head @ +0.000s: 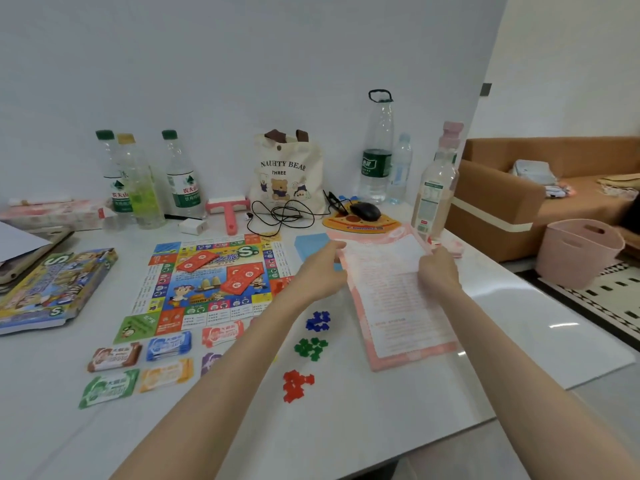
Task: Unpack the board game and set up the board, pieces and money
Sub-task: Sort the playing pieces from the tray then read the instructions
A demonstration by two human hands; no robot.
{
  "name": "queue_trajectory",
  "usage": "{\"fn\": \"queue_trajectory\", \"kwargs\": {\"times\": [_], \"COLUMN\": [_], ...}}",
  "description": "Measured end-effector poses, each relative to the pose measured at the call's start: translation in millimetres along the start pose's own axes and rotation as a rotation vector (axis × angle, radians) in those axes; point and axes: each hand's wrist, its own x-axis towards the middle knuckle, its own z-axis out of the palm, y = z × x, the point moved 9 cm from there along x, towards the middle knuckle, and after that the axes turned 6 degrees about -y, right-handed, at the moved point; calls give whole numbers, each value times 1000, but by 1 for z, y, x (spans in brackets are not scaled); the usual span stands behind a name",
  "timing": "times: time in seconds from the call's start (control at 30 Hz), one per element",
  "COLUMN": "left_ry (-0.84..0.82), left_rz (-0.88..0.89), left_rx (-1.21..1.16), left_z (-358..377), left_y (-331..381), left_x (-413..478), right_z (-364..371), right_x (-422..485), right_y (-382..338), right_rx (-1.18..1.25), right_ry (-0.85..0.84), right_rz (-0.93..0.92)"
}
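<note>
White table (381, 427) against a plain wall; sofa (540, 188) and pink basket (578, 252) off to the right.

- Board (211, 275) lies open, flat, left of centre. Two red card decks (197, 260) rest on its middle.
- Box (55, 289) at far left, cut by the frame edge.
- Money (169, 345) in small stacks along the board's near edge: brown, blue, red, green, orange. A purple stack is half hidden behind the left forearm.
- Pieces (310, 348) in three loose clusters between the arms: blue farthest, green, red nearest. Shapes too small to read.
- Sheet (398, 306), pink-bordered, right of the board, near end on the table. Print illegible. Whether the far end is lifted, cannot tell.
- Left hand (322, 268) pinches the sheet's far left edge; right hand (438, 268) holds its far right edge, fingers curled over it, tips hidden.
- Blue paper (311, 245) partly covered by the left hand.
- Bottles (180, 174), tote bag (287, 171) and mouse (365, 211) along the wall.
</note>
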Motion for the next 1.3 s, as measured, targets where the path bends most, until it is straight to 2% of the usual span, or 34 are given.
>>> {"fn": "queue_trajectory", "kwargs": {"times": [0.17,0.33,0.53,0.8,1.17,1.3], "left_ry": [-39,-154,-127,13,247,273], "left_rz": [-45,-132,-143,-62,83,125], "left_rx": [375,571,709,725,525,498], "left_z": [2,12,13,2,-51,-62], "left_y": [-10,-29,-38,-34,-15,-10], "left_x": [14,35,59,74,69,72], "right_z": [4,5,1,-12,-18,-11], "right_x": [9,18,26,34,30,30], "right_y": [9,20,32,42,44,39], "right_rx": [29,39,-18,29,-23,-72], "right_ry": [19,57,93,174,261,257], "right_rz": [43,92,151,158,172,141]}}
